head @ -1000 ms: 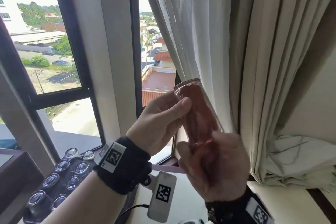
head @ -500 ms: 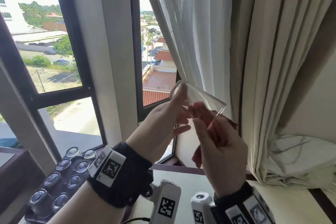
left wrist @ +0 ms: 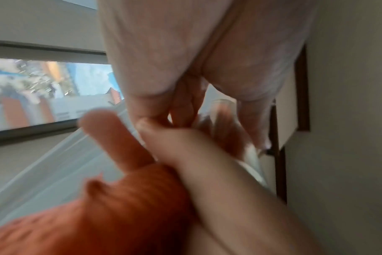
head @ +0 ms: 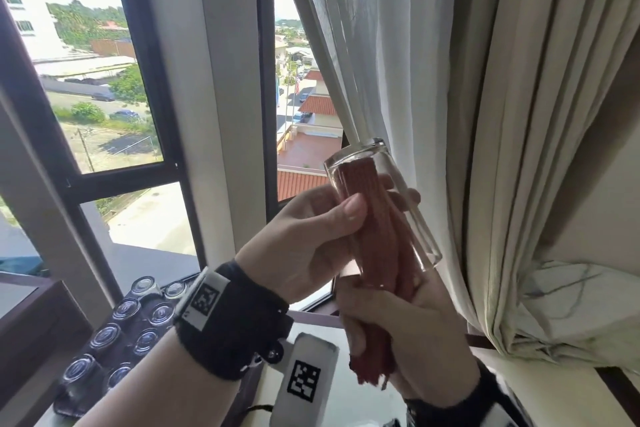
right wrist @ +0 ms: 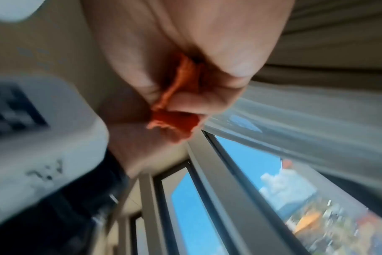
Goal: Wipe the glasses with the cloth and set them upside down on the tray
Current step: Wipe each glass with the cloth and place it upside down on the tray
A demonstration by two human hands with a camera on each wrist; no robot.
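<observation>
I hold a clear drinking glass point(head: 405, 211) up in front of the curtain, base up and mouth down toward me. My left hand point(head: 311, 236) grips it round the side, thumb across the front. A red ribbed cloth point(head: 367, 204) is stuffed inside the glass up to its base, and its tail hangs out below. My right hand point(head: 401, 333) grips that cloth just under the glass mouth. The cloth point(right wrist: 175, 119) shows bunched between my right fingers in the right wrist view. The cloth point(left wrist: 111, 215) also fills the blurred left wrist view.
A dark tray point(head: 74, 404) at the lower left holds several glasses point(head: 104, 336) set upside down. Beige curtains point(head: 502, 114) hang close behind the held glass, with a bunched fold at the right. A dark-framed window point(head: 166, 170) is ahead. A pale tabletop point(head: 554, 402) lies below.
Half a second ago the cloth was mostly out of the tilted glass. Now my right hand has pushed it back up to the base, and the glass stands more upright.
</observation>
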